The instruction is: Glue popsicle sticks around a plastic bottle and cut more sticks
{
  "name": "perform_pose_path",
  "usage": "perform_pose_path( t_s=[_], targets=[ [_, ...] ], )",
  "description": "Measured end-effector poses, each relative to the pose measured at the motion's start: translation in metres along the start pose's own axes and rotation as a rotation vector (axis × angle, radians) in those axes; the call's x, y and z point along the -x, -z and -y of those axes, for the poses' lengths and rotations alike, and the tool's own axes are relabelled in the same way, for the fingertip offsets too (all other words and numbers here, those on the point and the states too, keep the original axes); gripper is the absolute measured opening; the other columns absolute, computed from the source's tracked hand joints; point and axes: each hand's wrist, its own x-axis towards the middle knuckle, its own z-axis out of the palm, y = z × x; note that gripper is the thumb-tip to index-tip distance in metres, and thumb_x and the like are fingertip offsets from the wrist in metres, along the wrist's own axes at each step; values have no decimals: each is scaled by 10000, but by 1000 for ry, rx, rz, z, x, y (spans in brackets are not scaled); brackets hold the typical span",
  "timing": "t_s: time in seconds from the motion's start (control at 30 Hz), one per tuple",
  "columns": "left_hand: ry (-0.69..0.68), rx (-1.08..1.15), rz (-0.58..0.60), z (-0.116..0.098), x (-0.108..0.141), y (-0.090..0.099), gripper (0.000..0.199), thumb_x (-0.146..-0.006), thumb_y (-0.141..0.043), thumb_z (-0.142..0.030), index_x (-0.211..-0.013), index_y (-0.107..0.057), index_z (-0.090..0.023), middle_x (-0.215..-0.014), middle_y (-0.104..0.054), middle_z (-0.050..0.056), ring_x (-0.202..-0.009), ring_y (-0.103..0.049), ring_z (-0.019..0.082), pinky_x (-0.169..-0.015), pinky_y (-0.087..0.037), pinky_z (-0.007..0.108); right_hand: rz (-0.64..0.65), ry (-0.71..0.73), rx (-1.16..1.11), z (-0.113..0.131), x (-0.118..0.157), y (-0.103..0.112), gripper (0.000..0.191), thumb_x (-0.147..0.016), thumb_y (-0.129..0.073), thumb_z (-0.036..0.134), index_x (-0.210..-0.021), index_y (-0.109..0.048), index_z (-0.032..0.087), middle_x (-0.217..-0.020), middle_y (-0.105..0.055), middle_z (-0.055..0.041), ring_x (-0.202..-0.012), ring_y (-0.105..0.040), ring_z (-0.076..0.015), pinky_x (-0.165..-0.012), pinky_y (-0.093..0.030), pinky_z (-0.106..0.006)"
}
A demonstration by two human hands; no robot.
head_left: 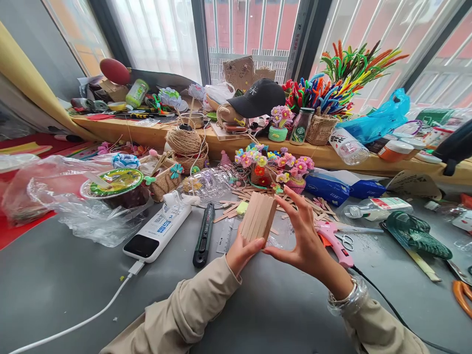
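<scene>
A box-like piece made of flat wooden craft sticks (257,219) is held up over the grey table, tilted slightly. My left hand (243,253) grips its lower end, the thumb lying across the front. To its right, my right hand (304,236) has its fingers spread, the thumb and index finger close to the piece's right side; whether they touch it I cannot tell. More loose craft sticks (230,209) lie scattered behind the piece. A clear ruler (224,236) and a dark green utility knife (204,236) lie to the left.
A pink glue gun (337,246) and small scissors (345,241) lie right of my right hand. At left are a white power bank (158,233) with a cable and a lidded cup (118,189). Flowers (258,160) stand behind; orange-handled scissors (461,295) lie far right.
</scene>
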Motion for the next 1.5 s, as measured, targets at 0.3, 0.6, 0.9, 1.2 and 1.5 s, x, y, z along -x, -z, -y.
perform_pose_path(
  t_s=[0.3,0.6,0.9,1.2,1.5],
  targets=[
    [58,36,43,2,-3,3,819,-506,-715,-329,-1207,-313,-193,-1178,-433,122,-1116,-349,317,-886,-328,395,4,-26,-32,0,1,-1,784,-601,-596,470,-1249,-234,219,-1331,-157,-76,-1214,-146,-258,-983,-163,-452],
    [64,4,77,7,-5,13,788,-569,-670,-355,-1236,-269,-234,-1166,-436,104,-1085,-382,308,-837,-356,402,42,-39,-87,-2,0,-2,774,-609,-601,425,-1254,-219,233,-1330,-163,-74,-1215,-142,-265,-977,-166,-470],
    [116,-66,189,16,-8,27,673,-619,-616,-407,-1191,-310,-228,-998,-530,92,-928,-511,258,-832,-341,440,191,-2,-154,-13,-4,20,766,-603,-595,484,-1250,-250,260,-1322,-196,-59,-1210,-160,-254,-973,-210,-432],
    [147,5,303,15,-10,27,628,-578,-628,-425,-1112,-413,-174,-999,-558,111,-943,-514,284,-856,-314,466,250,-34,-329,-17,-4,34,783,-571,-595,536,-1239,-271,288,-1312,-242,-44,-1208,-188,-238,-983,-202,-410],
    [180,123,455,8,-12,25,641,-609,-603,-401,-1172,-378,-193,-1014,-575,111,-951,-522,253,-876,-295,435,141,-287,-562,-14,1,20,933,-601,-596,498,-1298,-14,283,-1345,-166,-99,-1177,-279,-244,-931,-277,-445]
  ],
)
